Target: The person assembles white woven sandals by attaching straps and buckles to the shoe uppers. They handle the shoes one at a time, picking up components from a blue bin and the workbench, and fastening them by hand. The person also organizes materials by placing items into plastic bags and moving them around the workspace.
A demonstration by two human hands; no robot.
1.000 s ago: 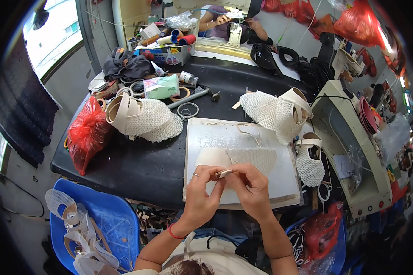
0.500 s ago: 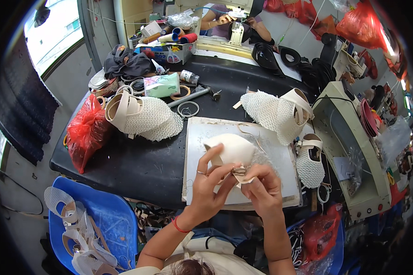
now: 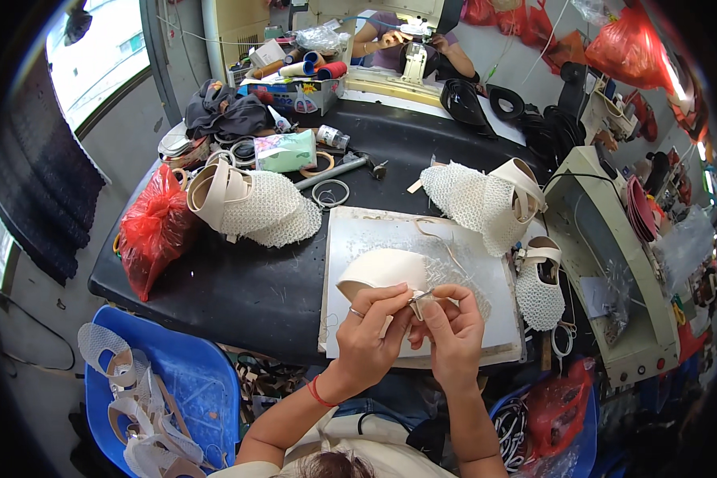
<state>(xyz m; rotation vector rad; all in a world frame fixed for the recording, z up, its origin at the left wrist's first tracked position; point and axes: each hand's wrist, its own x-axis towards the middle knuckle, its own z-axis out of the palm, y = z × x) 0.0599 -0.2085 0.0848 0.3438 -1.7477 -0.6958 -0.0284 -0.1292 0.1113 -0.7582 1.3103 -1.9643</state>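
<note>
Over the white board [image 3: 344, 239], both of my hands meet at a cream shoe upper [image 3: 386, 269] with a mesh front. My left hand [image 3: 365, 338] is closed, pinching the upper's strap end by a small metal buckle [image 3: 420, 295]. My right hand [image 3: 456, 338] is closed as well, with thumb and fingertips on the buckle from the other side. Fingers hide part of the strap, so how it runs through the buckle is unclear. Similar cream mesh uppers lie on the black table: a stack [image 3: 275, 203] to the left, another stack [image 3: 474, 195] to the right, and one upper [image 3: 538, 291] beside the board.
A red plastic bag [image 3: 155, 235] sits at the table's left edge. Behind are a hammer [image 3: 334, 171], a tissue pack [image 3: 285, 151] and a box of thread spools [image 3: 303, 95]. A blue basin [image 3: 203, 390] with uppers stands lower left. Across the table a person [image 3: 390, 40] works at a machine.
My left fingers have come down from the raised edge of the upper to the buckle. The upper now lies lower and more to the left, and both hands are closer together.
</note>
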